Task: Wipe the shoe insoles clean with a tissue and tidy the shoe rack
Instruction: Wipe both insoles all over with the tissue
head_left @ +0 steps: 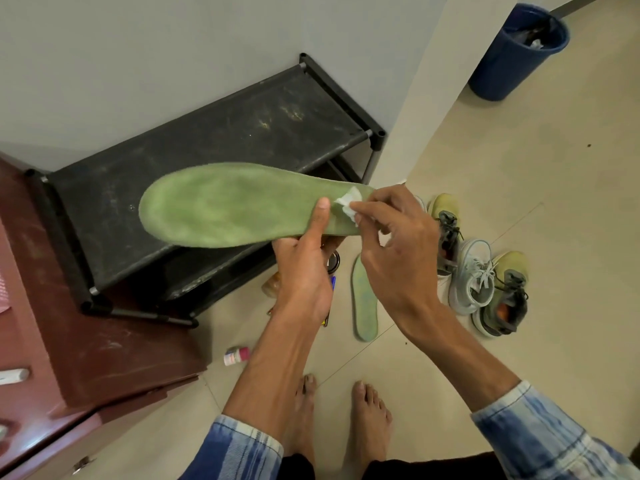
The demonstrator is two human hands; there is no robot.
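Fingertips point(369, 206) of the right hand point(398, 261) pinch a small white tissue point(349, 201) and press it on the narrow end of a green insole point(225, 206), at that insole's three o'clock. The left hand point(304, 271) grips the same insole from below, with its thumb point(322, 211) laid across the top face just beside the tissue and the other fingers curled under the edge. The insole is held in the air, lying from nine to three o'clock, over the black shoe rack point(214, 129). On the floor at its five o'clock lies a second green insole point(364, 306). At four o'clock several shoes point(479, 277) stand close together. A blue bin point(516, 53) stands at one o'clock, well apart
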